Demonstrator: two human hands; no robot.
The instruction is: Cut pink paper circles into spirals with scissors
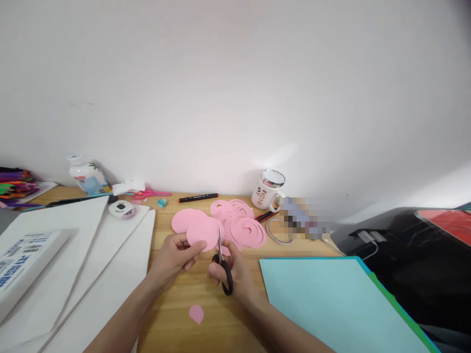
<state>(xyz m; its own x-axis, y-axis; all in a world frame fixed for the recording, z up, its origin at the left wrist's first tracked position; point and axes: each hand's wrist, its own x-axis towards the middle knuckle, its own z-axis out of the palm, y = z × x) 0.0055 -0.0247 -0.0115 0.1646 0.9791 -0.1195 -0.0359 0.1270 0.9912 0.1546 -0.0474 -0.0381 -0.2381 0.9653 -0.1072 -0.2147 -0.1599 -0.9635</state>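
My left hand (180, 256) pinches a round pink paper disc (203, 232) between thumb and fingers at its lower left edge. In my right hand (232, 268) are scissors (225, 274) with black handles, their blades pointing up at the disc's right edge. Whether the blades bite into the paper I cannot tell. Behind the held disc lies another pink circle (182, 219). To the right is a pile of pink paper pieces cut in spirals (246, 231). A small pink scrap (196, 314) rests on the wooden table (176, 294) nearer to me.
Along the wall stand a white bottle (88, 176) and a mug (265, 193), with a black marker (198, 198) between. Pink scissors (156, 193) lie near the tissue. White sheets (121, 274) and a box (29, 264) cover the left; light blue paper (324, 299) lies at right.
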